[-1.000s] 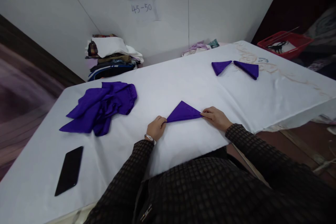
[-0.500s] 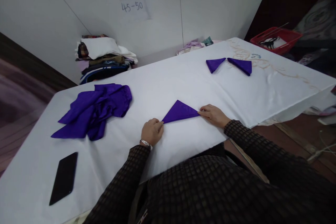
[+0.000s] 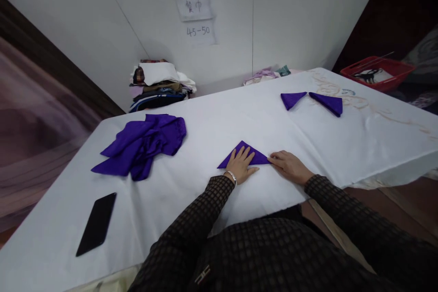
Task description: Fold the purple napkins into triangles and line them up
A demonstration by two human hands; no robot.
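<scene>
A purple cloth napkin point(image 3: 259, 159), folded into a triangle, lies on the white tablecloth point(image 3: 205, 205) in front of me. Flat across its middle and left part rests my left hand point(image 3: 241, 164), fingers spread, a silver bracelet at the wrist. My right hand point(image 3: 289, 165) pinches the triangle's right corner between thumb and fingers. Farther back on the right lie two more folded purple napkins, a smaller one point(image 3: 293, 100) and a longer one point(image 3: 326, 103), their tips nearly meeting. A loose heap of purple napkins point(image 3: 147, 146) sits to the left.
A black phone point(image 3: 96, 224) lies at the table's near left. Stacked folded cloths point(image 3: 160, 86) stand against the wall behind the table. Beyond the far right edge is a red basket point(image 3: 393, 77). Paper signs point(image 3: 195, 7) with handwriting hang on the wall.
My left hand has let go of the triangle's left corner and moved right, now spread flat on the napkin. My right hand stays at the right corner. The camera view has shifted.
</scene>
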